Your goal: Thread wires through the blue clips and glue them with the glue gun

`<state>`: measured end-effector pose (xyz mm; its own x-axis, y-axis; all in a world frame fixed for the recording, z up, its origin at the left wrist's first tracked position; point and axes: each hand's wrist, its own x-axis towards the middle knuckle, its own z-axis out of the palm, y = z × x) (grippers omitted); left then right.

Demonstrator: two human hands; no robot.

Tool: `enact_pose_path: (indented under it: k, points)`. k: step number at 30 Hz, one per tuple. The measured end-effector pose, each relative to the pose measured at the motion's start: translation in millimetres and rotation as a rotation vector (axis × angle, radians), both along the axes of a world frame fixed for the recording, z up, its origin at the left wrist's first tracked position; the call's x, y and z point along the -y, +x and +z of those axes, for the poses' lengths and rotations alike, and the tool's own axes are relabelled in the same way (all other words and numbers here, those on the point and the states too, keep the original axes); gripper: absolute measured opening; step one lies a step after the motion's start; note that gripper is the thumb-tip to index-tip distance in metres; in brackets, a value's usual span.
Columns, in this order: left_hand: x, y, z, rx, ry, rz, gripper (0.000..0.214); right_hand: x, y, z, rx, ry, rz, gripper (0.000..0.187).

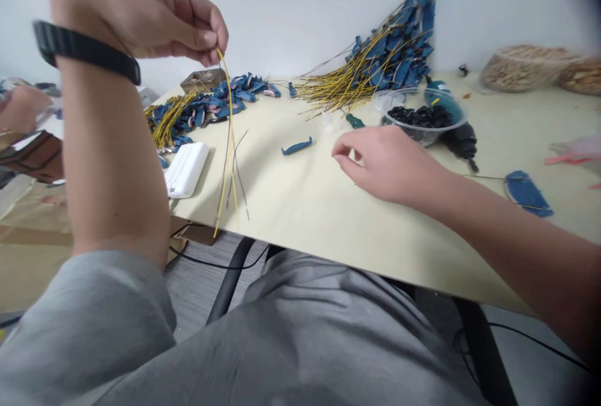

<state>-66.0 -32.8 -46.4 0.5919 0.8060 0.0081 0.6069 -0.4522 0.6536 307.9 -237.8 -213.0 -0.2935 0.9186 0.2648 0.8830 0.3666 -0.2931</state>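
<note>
A left hand [141, 18] is pinching yellow wires [231, 137], which are hanging nearly upright past the table edge [328, 224] beside a white power bank [186, 169]. An empty right hand [385, 165] is curling loosely near a blue plastic clip [297, 146] and a bowl of black parts [422, 121], with blue-tagged wire bundles [394, 55] piling up behind.

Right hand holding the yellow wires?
No, the left hand pinches the yellow wires, while the right hand sits low over the cream tabletop.
</note>
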Motion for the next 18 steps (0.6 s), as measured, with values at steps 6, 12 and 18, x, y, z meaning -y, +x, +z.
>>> enact_pose_path:
  k: [6,12,18]
  points:
    - [-7.0,26.4,-83.8,0.504,-0.144,-0.217,0.085,-83.3,-30.6,-13.9,-0.154,0.023,0.103,0.013]
    - [-5.2,44.1,-125.8,0.464,-0.28,-0.278,0.077,-115.5,-38.8,-35.6,-0.108,-0.089,0.036,0.008]
    - [9.3,67.9,-132.6,0.418,-0.408,-0.339,0.059,-77.2,-28.2,-27.3,0.015,0.013,0.021,0.016]
